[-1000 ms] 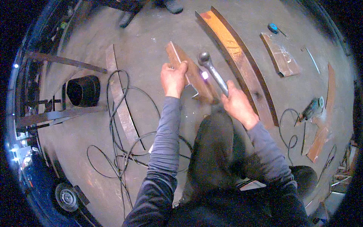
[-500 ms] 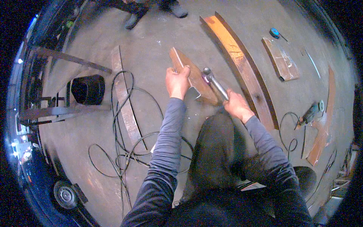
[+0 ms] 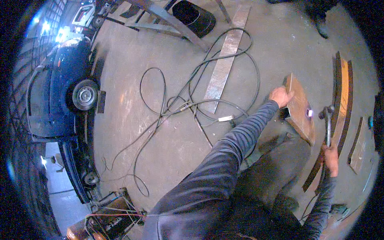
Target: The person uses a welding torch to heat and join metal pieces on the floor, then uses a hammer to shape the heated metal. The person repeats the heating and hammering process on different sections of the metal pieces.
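A short rusty steel channel piece [image 3: 301, 106] stands tilted in front of my knee. My left hand [image 3: 281, 97] is closed on its upper left edge, thumb over the brown face. A small bright pinkish-white spot [image 3: 310, 113] shows on that face. To the right, my right hand [image 3: 331, 157] grips the handle of a metal hammer [image 3: 328, 124]. The hammer's head points away from me, a short gap from the channel piece. Beyond the hammer lies a long rusty channel beam [image 3: 343, 92] with an orange strip inside.
Black cables [image 3: 188, 105] lie looped over the floor on the left, partly across a flat steel strip [image 3: 230, 52]. A metal stand [image 3: 168, 20] and a black bucket [image 3: 195, 18] are farther off. A dark blue car [image 3: 60, 88] stands at far left. Another person's shoe [image 3: 322, 30] shows at top right.
The view has swung left, bringing more of the car and cables in. The hammer has come away from the channel piece, to its right. My left hand still holds the piece.
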